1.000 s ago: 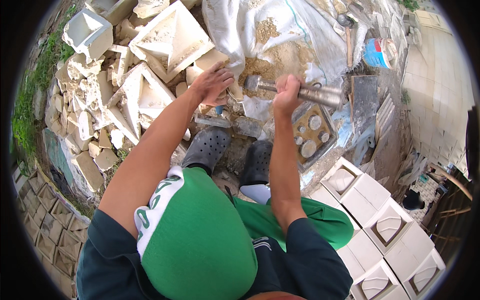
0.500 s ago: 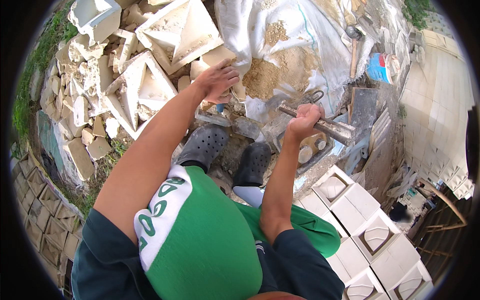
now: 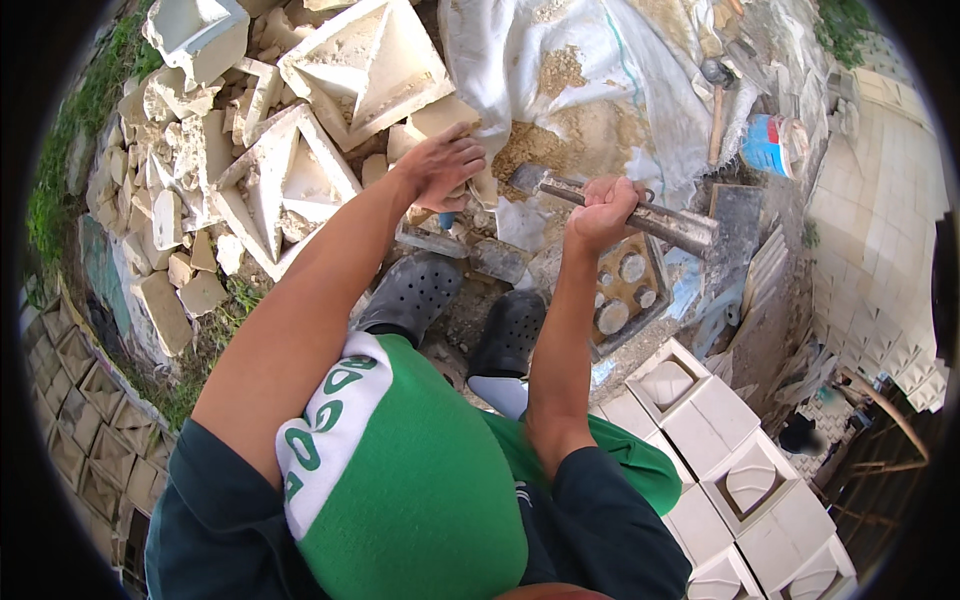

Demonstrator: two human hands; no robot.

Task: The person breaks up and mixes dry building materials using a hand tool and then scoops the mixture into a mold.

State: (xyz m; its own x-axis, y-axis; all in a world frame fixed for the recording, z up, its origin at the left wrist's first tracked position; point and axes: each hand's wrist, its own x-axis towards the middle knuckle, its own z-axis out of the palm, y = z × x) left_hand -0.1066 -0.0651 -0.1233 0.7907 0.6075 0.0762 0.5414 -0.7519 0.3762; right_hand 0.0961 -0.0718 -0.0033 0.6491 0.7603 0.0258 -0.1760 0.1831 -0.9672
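My right hand (image 3: 605, 213) is closed round the shaft of a short, mortar-caked flat-bladed tool (image 3: 675, 224). Its dark blade points left, at the edge of the sandy powder (image 3: 540, 145) on a white sack (image 3: 640, 110). Under the right wrist lies a dark frame mould (image 3: 655, 262) with brownish fill and several round pale discs. My left hand (image 3: 447, 168) has its fingers curled down by a broken cream block (image 3: 443, 115) at the sack's left side; what they grip is hidden. A small blue piece (image 3: 446, 219) shows just below it.
Broken cream cast blocks (image 3: 365, 70) are heaped at the left. Finished pale blocks (image 3: 710, 415) stand in rows at the lower right. A hammer (image 3: 716, 120) and a blue-and-white bucket (image 3: 765, 145) lie at the far right. My dark clogs (image 3: 415, 290) stand close to the mould.
My right hand has risen slightly, and the tool's blade has swung up to the sandy powder. More of the mould now shows. The left hand stays at nearly the same place.
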